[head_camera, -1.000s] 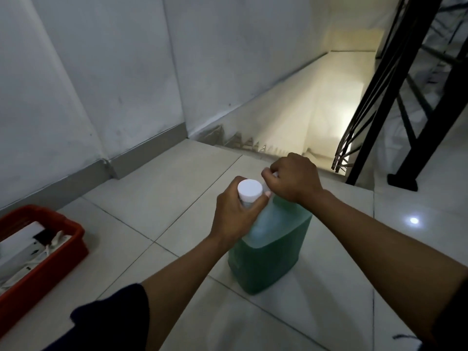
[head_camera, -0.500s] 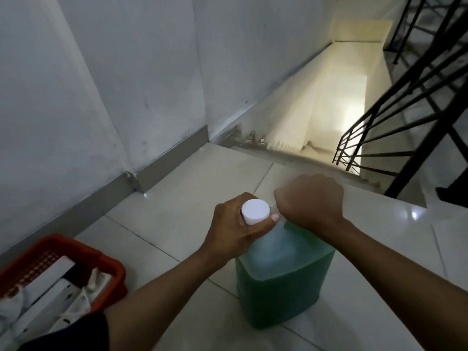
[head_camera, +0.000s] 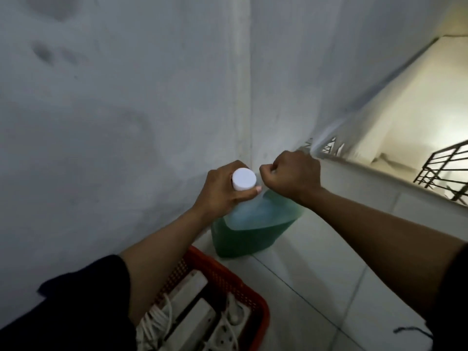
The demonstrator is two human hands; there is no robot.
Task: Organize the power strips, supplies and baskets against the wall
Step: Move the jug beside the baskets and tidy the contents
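Observation:
A clear jug of green liquid [head_camera: 249,236] with a white cap [head_camera: 244,179] is close to the wall corner, just past the red basket. My left hand [head_camera: 222,193] is wrapped around its neck under the cap. My right hand [head_camera: 293,176] is closed in a fist on the jug's top, its handle hidden under my fingers. The red basket [head_camera: 228,282] sits at the lower left beside the wall and holds white power strips [head_camera: 202,317] with coiled cords. Whether the jug rests on the floor cannot be told.
A grey-white wall [head_camera: 114,110] fills the left and centre. To the right a stairwell [head_camera: 405,110] drops away behind a ledge, with a black metal railing [head_camera: 445,168]. Pale floor tiles [head_camera: 329,287] lie right of the basket.
The jug, held in both hands, has moved left from the open floor to the wall corner beside the red basket. The view swung left toward the wall.

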